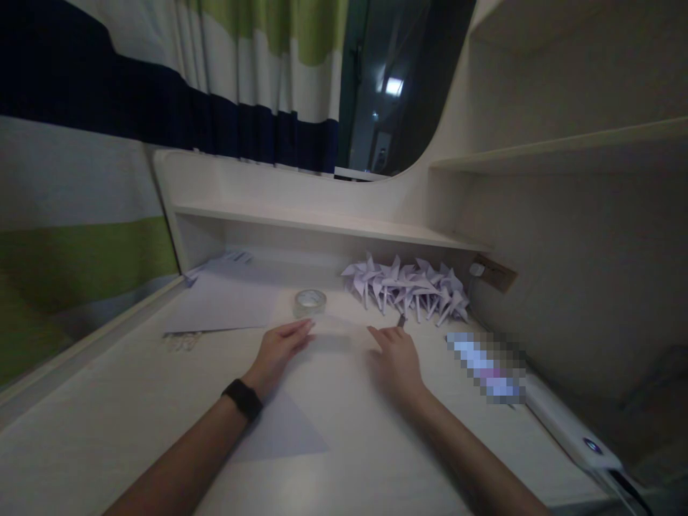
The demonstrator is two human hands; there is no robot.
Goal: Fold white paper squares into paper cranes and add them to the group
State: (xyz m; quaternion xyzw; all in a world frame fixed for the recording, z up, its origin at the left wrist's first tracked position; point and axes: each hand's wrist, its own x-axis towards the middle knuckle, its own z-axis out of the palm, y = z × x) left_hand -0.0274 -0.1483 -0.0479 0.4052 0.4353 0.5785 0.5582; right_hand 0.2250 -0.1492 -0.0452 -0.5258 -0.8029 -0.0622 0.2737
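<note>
My left hand lies flat on the desk with fingers stretched out, touching the left edge of a pale sheet of paper. My right hand rests flat with fingers extended at the sheet's right edge. A black band sits on my left wrist. Just beyond the sheet stands a roll of clear tape. A pile of folded lilac paper pinwheels lies behind my right hand.
A large pale sheet lies at the left, a triangular paper piece near my left forearm. A white device with a cable sits at the right edge. A low shelf and striped curtain are behind.
</note>
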